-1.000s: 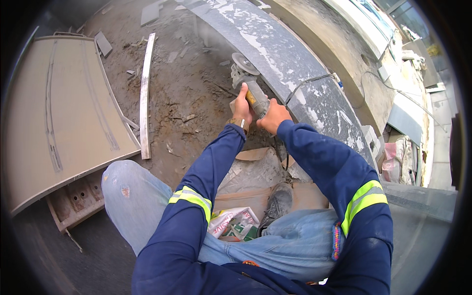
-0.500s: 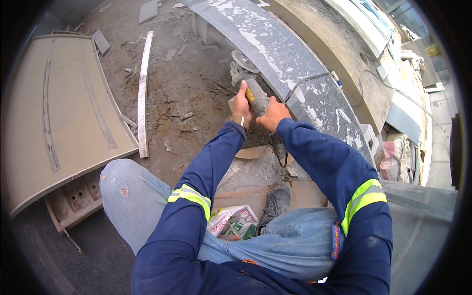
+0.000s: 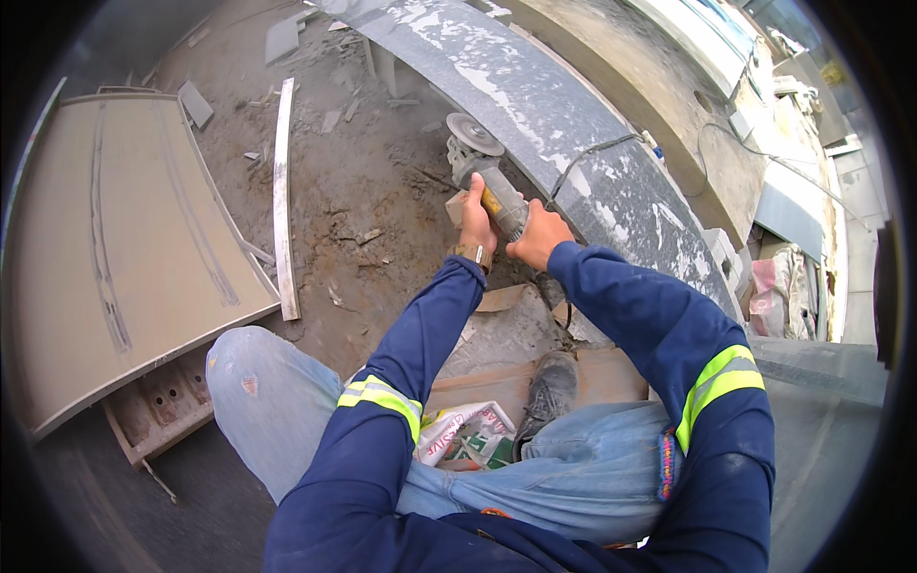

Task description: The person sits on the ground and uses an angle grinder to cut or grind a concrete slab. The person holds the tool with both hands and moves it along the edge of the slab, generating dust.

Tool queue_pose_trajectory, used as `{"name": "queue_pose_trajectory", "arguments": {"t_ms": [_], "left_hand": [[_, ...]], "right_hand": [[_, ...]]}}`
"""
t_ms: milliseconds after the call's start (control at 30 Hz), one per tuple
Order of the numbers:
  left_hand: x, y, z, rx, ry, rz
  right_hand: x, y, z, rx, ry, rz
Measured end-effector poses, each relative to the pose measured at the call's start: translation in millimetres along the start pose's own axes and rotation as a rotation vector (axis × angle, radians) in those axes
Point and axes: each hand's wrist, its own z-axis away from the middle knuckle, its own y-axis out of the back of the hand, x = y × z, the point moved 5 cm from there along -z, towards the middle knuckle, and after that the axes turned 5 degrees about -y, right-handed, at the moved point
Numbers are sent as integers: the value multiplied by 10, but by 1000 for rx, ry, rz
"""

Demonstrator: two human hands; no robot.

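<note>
Both my hands grip an angle grinder [image 3: 499, 199], a grey and yellow tool with a round disc [image 3: 476, 135] at its far end. Toward the head of the tool, my left hand [image 3: 478, 220] wraps the body from the left. My right hand [image 3: 541, 235] closes round the rear of the body, near the cord end. The disc lies beside the near edge of a long grey stone slab [image 3: 573, 134] with white patches; whether it touches that edge I cannot tell. Parts of the tool are hidden under my fingers.
A pale panel [image 3: 143, 239] rests on a rusty metal frame [image 3: 162, 401] at the left. Beside it a narrow white strip [image 3: 285, 201] lies on dusty ground with broken pieces. A black cable [image 3: 592, 153] crosses the slab. A printed bag [image 3: 468, 432] lies by my shoe [image 3: 548, 396].
The view has shifted slightly, so most things sit a little lower. The grinder's disc shows more of its flat face now. Both hands keep their grip.
</note>
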Motion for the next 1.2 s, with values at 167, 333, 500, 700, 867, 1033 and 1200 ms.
{"name": "queue_pose_trajectory", "arguments": {"t_ms": [167,333,500,700,867,1033,1200], "left_hand": [[16,-18,33,15,-3,-22],[28,-2,49,17,7,-29],[51,-82,120,0,11,-57],[26,-85,125,-4,29,-27],[21,-8,23,-5,24,-19],[30,-5,-41,-12,58,-21],[69,30,-122,2,56,-16]], "right_hand": [[12,-11,17,0,16,-12],[-5,-7,45,-9,19,-16],[3,24,92,-12,0,-12],[33,18,96,-2,5,-12],[-8,19,51,-12,12,-19],[-36,27,-2,-8,-4,-20],[-111,48,-50,-61,-40,5]]}}
